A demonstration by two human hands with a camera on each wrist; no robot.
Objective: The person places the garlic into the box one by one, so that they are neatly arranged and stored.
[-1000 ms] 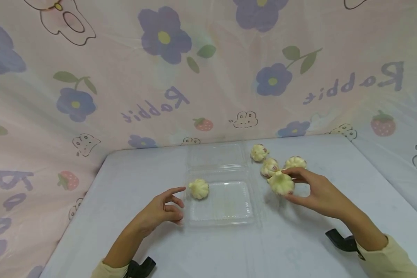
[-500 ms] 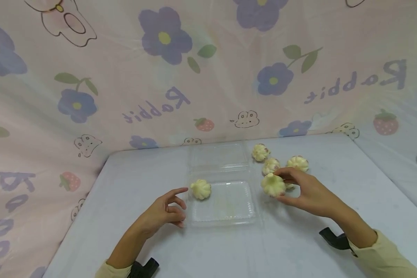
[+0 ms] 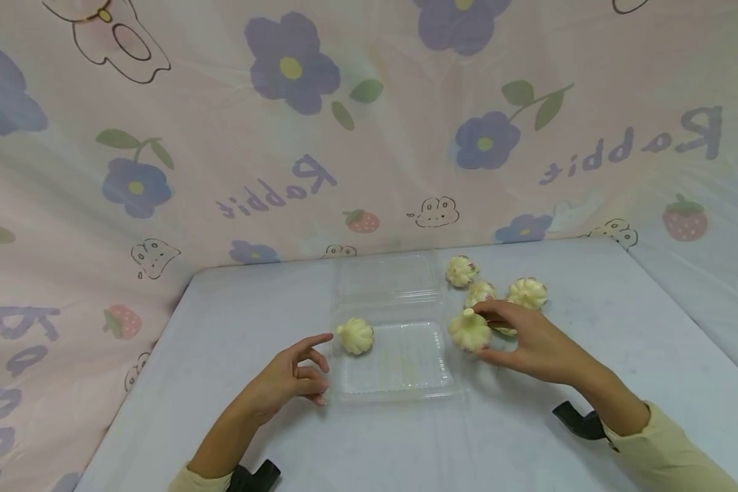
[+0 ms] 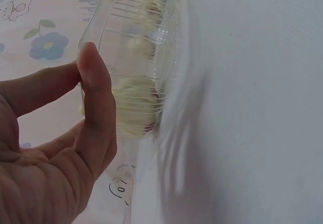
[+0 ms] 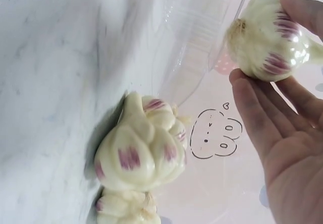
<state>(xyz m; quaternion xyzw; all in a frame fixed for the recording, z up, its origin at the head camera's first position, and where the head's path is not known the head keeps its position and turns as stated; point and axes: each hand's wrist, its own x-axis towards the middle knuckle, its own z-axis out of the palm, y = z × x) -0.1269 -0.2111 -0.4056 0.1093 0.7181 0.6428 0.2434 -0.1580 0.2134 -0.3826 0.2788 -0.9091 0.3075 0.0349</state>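
My right hand [image 3: 535, 345] pinches a garlic bulb [image 3: 469, 331] between thumb and fingers, just right of the clear plastic clamshell box [image 3: 392, 395]. In the right wrist view this garlic bulb [image 5: 272, 37] shows purple streaks and a root tuft, and is raised off the table. One garlic bulb [image 3: 355, 336] lies in the box's left part. My left hand [image 3: 289, 376] is at the box's left rim, index finger extended; in the left wrist view the thumb [image 4: 93, 65] overlaps the rim. More garlic bulbs [image 3: 527, 293] lie to the right, one partly hidden by my right hand.
The box's lid [image 3: 386, 277] lies folded back toward the wall. A garlic bulb [image 3: 461, 271] sits by the lid's right side, with another bulb [image 3: 481, 292] close in front. A printed cloth [image 3: 393, 150] hangs behind the white table [image 3: 252, 294].
My right hand has moved left with the pinched garlic bulb, from among the other bulbs to the box's right edge. The left hand stays at the rim.
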